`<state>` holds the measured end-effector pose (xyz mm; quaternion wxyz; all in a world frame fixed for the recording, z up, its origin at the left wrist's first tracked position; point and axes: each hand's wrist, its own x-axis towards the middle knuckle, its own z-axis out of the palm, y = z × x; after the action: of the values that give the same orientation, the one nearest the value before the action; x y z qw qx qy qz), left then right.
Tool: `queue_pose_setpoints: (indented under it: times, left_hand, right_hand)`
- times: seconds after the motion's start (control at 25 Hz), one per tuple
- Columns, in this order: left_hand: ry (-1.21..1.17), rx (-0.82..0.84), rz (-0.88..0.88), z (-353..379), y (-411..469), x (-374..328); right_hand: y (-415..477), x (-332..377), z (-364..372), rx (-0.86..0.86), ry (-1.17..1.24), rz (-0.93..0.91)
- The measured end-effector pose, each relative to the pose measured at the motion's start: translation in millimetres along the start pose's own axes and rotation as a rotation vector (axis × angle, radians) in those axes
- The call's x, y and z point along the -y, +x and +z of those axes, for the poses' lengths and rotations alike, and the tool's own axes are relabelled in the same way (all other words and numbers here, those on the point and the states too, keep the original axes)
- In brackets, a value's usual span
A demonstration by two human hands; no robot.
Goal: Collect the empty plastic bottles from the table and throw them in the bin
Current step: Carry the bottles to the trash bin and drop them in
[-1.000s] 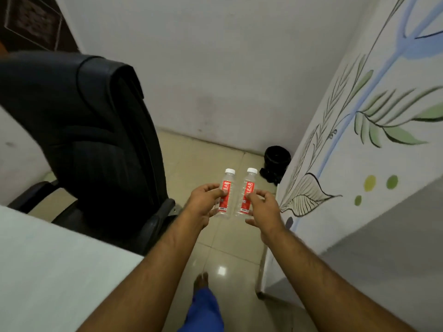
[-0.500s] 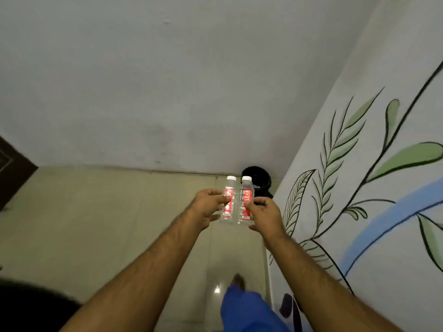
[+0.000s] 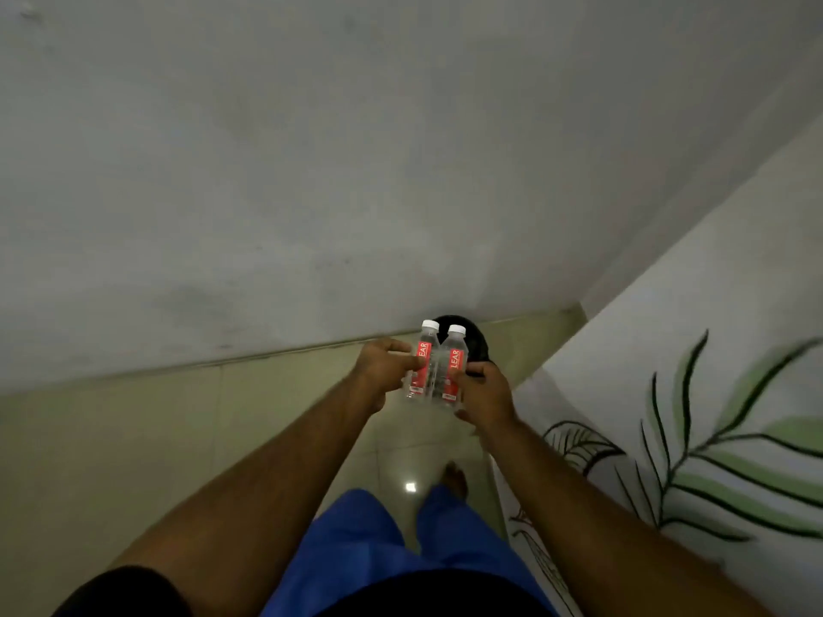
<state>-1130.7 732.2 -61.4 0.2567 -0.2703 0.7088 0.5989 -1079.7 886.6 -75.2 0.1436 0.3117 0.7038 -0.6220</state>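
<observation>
Two small clear plastic bottles with white caps and red labels stand upright side by side in front of me. My left hand [image 3: 384, 368] grips the left bottle [image 3: 422, 365]. The right bottle [image 3: 453, 371] is held by my right hand [image 3: 483, 394]. The two bottles touch each other. Just behind them, on the floor in the corner, sits the black bin [image 3: 472, 338]; the bottles hide most of it, and only its dark rim shows.
A plain grey wall [image 3: 311, 193] rises close ahead. A white wall painted with green leaves [image 3: 712, 438] runs along my right. Pale floor tiles [image 3: 156, 438] stretch to the left. My blue trouser legs and a bare foot [image 3: 455, 476] are below.
I have walked closer to the corner; the bin sits nearer and directly behind the bottles. Both hands kept their hold, and the bottles have come together until they touch.
</observation>
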Motion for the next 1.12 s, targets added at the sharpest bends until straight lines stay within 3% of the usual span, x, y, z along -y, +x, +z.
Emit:
queue_pose_setpoints:
  times: [0.24, 0.44, 0.52, 0.84, 1.0, 1.12]
  left_hand:
    - [0.202, 0.114, -0.053, 24, 145, -52]
    - [0.525, 0.318, -0.064, 60, 268, -82]
    - [0.660, 0.366, -0.051, 72, 312, -77]
    - [1.052, 0.476, 0.000, 135, 498, 29]
    - [1.106, 0.536, -0.029, 171, 572, 107]
    - [1.137, 0.553, 0.003, 193, 585, 126]
  right_hand:
    - [129, 15, 29, -0.182, 0.063, 0.141]
    - [217, 13, 58, -0.383, 0.365, 0.370]
    - [251, 2, 72, -0.385, 0.393, 0.436]
    - [403, -129, 116, -0.360, 0.560, 0.571]
    - [469, -215, 123, -0.385, 0.513, 0.546]
    - [499, -248, 120, -0.377, 0.524, 0.527]
